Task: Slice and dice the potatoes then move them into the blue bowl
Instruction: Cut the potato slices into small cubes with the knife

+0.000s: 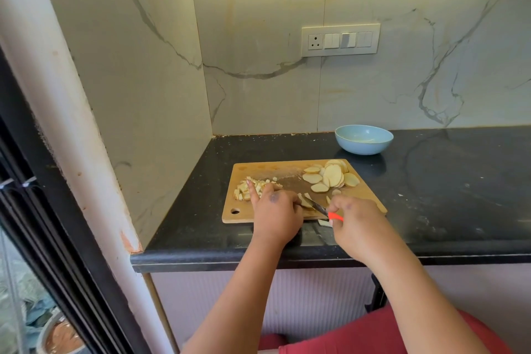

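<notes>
Marble walls [402,80] back a black table [445,181] that carries a wooden board [258,171]. Behind the board stands the blue bowl [363,139]. The left hand [275,214] curls over a potato piece, index finger straight. The right hand [355,220] grips the knife [323,209] by its orange handle. Slices [330,177] lie at the board's right, dice [253,187] at its left.
</notes>
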Demonstrator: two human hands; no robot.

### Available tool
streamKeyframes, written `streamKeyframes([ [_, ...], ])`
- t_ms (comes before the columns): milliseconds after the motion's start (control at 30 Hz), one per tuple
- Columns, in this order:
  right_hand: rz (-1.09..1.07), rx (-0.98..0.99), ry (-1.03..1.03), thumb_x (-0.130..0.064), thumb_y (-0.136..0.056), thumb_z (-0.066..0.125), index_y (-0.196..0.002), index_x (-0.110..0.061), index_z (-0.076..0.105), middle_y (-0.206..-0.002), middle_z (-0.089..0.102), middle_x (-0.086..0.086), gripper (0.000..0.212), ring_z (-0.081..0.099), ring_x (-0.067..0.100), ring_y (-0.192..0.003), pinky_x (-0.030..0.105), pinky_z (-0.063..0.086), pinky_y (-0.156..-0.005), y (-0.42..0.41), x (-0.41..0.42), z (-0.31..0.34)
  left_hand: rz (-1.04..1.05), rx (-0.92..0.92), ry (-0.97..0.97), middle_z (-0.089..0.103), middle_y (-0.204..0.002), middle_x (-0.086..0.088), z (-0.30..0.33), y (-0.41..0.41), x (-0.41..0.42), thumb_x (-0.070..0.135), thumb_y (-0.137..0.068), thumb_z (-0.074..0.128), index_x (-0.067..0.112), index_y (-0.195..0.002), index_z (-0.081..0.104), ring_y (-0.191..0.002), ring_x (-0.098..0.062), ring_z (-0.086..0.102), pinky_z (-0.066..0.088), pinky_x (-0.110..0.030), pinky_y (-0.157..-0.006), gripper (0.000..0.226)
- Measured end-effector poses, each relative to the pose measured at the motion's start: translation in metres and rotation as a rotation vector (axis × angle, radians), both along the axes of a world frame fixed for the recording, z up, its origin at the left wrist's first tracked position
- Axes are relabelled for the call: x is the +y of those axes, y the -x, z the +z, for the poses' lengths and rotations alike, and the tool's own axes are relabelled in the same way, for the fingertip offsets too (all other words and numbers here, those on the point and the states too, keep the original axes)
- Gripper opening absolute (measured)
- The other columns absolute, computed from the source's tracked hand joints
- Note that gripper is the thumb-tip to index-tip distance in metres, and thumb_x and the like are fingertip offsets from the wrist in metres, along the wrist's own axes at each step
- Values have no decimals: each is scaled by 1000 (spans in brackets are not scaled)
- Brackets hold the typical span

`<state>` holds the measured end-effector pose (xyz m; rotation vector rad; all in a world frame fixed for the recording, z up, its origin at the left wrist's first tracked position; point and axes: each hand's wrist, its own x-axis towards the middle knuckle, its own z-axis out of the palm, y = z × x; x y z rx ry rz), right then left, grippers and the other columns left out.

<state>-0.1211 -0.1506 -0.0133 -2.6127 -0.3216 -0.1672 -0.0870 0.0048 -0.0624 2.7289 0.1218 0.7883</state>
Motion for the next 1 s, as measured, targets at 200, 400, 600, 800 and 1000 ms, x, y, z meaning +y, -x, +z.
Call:
streamKeyframes([
  [200,-1,7,-13,-7,-88,60,-98,-25,60,-90,60,-1,21,57,13,-75,26,50,-62,-2,5,-6,4,-24,19,70,-81,4,-2,-1,-1,19,-89,46,21,-89,75,-115,-24,48,-24,-49,-110,29],
  [400,0,90,29,-6,-86,61,-105,-25,57,-96,60,0,28,60,17,-85,32,57,-77,-9,17,-2,-1,17,12,71,-96,8,0,0,-1,20,-93,44,27,-103,75,-121,-25,42,-13,-56,-115,33],
  [600,26,-24,-28,-14,-91,58,-101,-26,57,-82,56,-5,15,56,11,-71,26,48,-58,-12,15,-11,14,43,-7,71,-97,9,-1,-1,-2,18,-93,43,27,-100,75,-127,-27,40,-11,-59,-114,34],
  [800,42,-84,-67,-22,-96,54,-108,-27,60,-80,50,-13,14,46,1,-62,13,25,-46,-14,-1,-8,8,32,1,72,-92,7,-3,-4,-1,20,-92,44,26,-102,76,-126,-21,41,-14,-59,-113,34],
  [1000,34,-62,-56,-23,-96,56,-108,-29,60,-122,63,-3,14,48,1,-59,11,28,-47,-15,-7,-8,16,69,31,71,-93,9,-3,-7,1,25,-93,44,28,-100,75,-125,-22,42,-9,-61,-115,32],
])
